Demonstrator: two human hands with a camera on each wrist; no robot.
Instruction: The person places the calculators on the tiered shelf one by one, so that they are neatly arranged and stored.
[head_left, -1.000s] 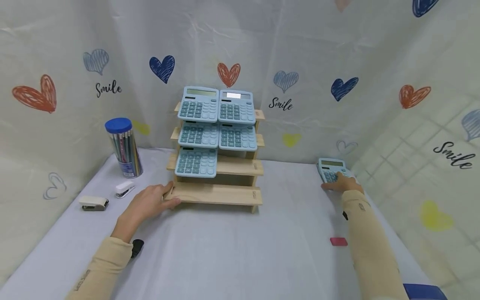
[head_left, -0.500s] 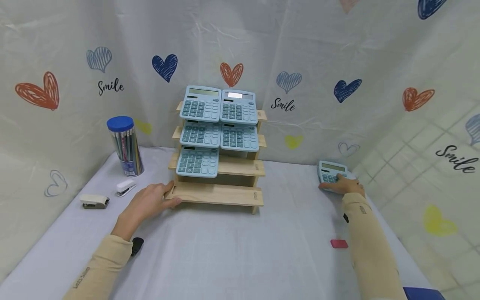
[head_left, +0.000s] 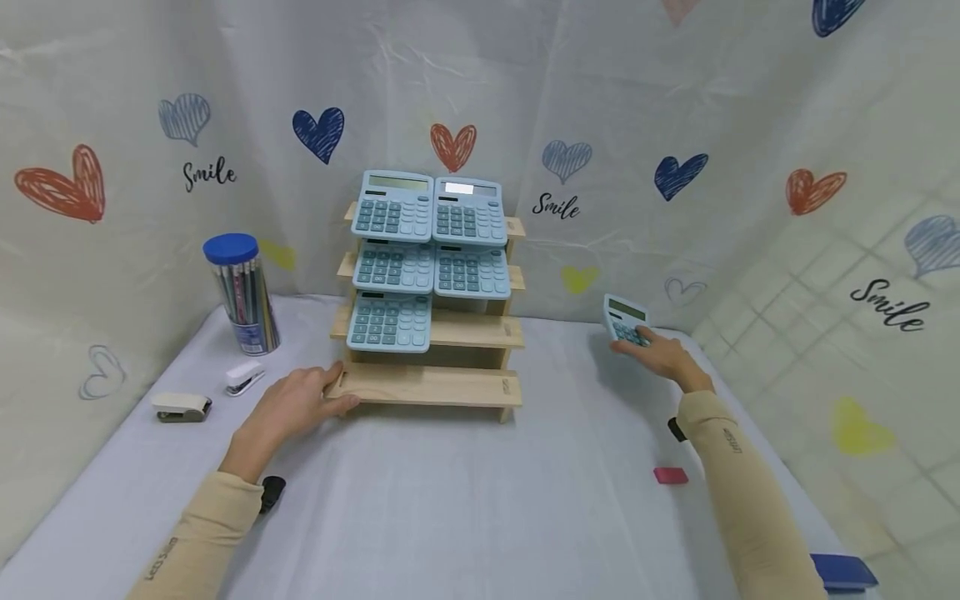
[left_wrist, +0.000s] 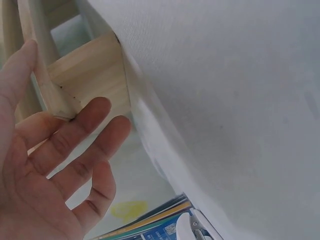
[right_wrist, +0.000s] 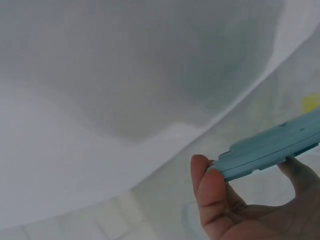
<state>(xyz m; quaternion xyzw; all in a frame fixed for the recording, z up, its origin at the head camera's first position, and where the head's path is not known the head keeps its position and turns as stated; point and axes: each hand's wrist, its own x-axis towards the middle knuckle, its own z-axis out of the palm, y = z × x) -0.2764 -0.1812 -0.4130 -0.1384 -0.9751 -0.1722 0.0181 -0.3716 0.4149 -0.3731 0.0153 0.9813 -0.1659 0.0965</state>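
Observation:
A stepped wooden rack (head_left: 427,385) stands mid-table with several light-blue calculators (head_left: 395,206) on its upper steps; the bottom step is bare. My left hand (head_left: 296,407) rests with straight fingers against the rack's lower left corner (left_wrist: 85,82), thumb along its edge. My right hand (head_left: 660,354) holds another light-blue calculator (head_left: 625,321) lifted off the table at the right, fingers under it and thumb on its keys. In the right wrist view the fingers (right_wrist: 212,200) grip the calculator's edge (right_wrist: 270,152).
A clear pencil tub with a blue lid (head_left: 242,293) stands at the left. Two staplers (head_left: 182,406) (head_left: 244,377) lie near it. A pink eraser (head_left: 670,475) lies right of centre, a blue object (head_left: 843,573) at the bottom right corner. Heart-printed cloth walls surround the table (head_left: 465,500).
My right hand has lifted the calculator off the table and carried it leftward. The left hand has stayed on the rack.

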